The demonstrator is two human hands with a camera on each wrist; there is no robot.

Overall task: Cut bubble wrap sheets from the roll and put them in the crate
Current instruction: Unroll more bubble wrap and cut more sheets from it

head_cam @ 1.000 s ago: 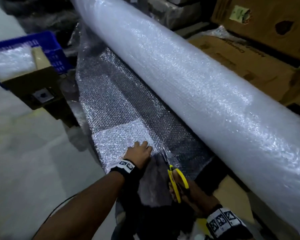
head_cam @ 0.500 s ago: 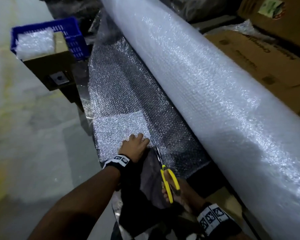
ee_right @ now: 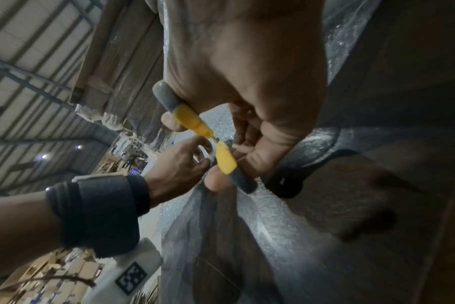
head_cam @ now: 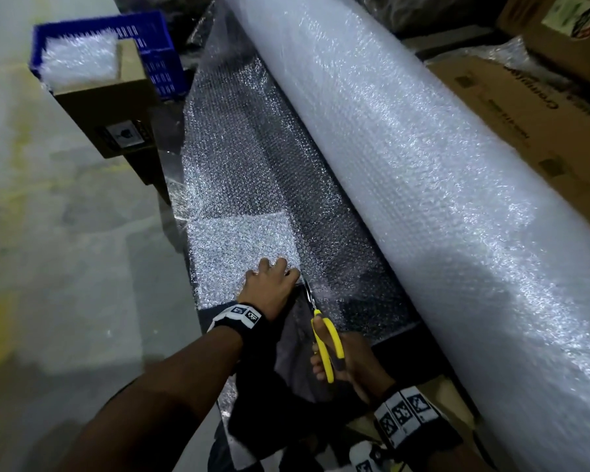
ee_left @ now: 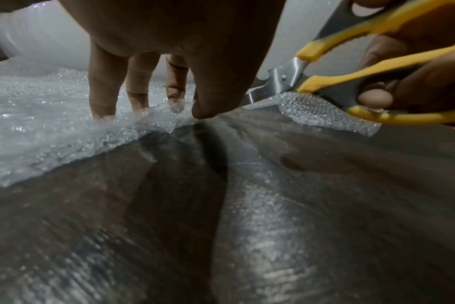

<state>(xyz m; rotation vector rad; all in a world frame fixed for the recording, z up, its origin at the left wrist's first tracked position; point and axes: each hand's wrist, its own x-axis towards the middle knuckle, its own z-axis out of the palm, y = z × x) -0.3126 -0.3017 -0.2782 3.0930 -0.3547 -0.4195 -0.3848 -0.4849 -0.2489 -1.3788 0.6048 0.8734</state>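
Scissors at the near edge of the bubble wrap, cut just starting.

The right hand [head_cam: 349,361] has its fingers curled through the yellow scissors [head_cam: 324,338], handles a little apart, blades at the sheet's near edge. Just left of the blades, the left hand [head_cam: 269,284] presses the bubble wrap sheet [head_cam: 242,243] flat with straight fingers, holding nothing. I think the cut goes well if this hand keeps the sheet tight and away from the blades. The wrap is clear and shiny, spread beside the big roll [head_cam: 406,165] on the right; the blue crate [head_cam: 157,59] stands far left with some wrap inside.
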